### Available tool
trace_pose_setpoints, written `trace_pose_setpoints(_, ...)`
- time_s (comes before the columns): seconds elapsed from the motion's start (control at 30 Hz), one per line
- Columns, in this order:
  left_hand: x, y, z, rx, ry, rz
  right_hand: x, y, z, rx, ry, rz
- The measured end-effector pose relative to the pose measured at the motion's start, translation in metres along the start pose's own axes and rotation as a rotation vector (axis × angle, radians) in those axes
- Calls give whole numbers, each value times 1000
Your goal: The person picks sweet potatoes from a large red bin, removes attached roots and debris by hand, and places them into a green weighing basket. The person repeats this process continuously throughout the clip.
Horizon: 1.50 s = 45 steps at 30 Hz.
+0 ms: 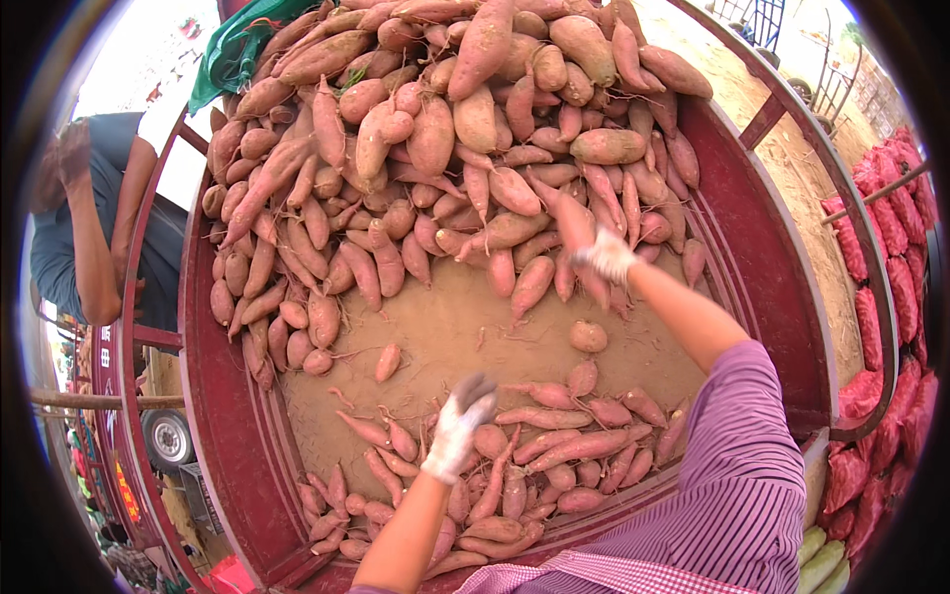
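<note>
My left hand [462, 431], in a white glove with darkened fingertips, is above the near edge of the bare cargo bed; its fingers are blurred and nothing shows in them. Under and around it lies the near group of smaller sweet potatoes [512, 490]. Farther forward on the right, my right hand [607, 256], gloved too, grips the lower end of a long sweet potato [570, 215] at the front of the large heap [430, 134]. Motion blur hides the exact finger positions. One round sweet potato [588, 336] rests alone on the dusty bed [445, 327].
Red metal side walls [764, 245] and curved rails [809, 74] enclose the bed. Green netting [237, 52] hangs at the far left corner. Beyond the left rail is another person [96, 223]. Red mesh sacks [890, 312] are stacked outside on the right.
</note>
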<state>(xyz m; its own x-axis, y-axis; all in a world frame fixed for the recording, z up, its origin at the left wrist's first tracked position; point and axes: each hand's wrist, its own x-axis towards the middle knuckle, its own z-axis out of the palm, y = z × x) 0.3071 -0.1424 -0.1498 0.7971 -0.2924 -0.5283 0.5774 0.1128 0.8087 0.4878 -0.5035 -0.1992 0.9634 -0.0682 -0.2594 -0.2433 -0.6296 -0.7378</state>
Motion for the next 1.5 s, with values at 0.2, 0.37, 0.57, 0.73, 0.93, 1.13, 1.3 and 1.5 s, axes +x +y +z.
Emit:
trace_pose_setpoints(0.2,62,-37,31,-721,-216,-224,-88,-35,55,71,-594,-333)
trace_pose_setpoints(0.37,26,-48,-8,-695,35,-316,43,-49,13,-391,244,-175)
trace_pose_setpoints(0.57,7,-69,-32,-841,-97,-330,99,2,28,-452,36,-164)
trace_pose_setpoints(0.73,1,-91,-57,-816,-90,-153,24,-6,63,-368,-100,-227)
trace_pose_setpoints(0.93,-53,-43,-64,-798,-170,97,-89,11,123,247,-164,-290)
trace_pose_setpoints(1.13,-105,-87,-102,-651,-386,377,-238,-135,170,725,-620,-362)
trace_pose_setpoints(1.3,-177,-35,-73,-505,94,299,-181,-162,134,280,-825,-685)
trace_pose_setpoints(1.5,-229,-15,-81,-861,208,591,-70,-57,205,-933,-281,-1172)
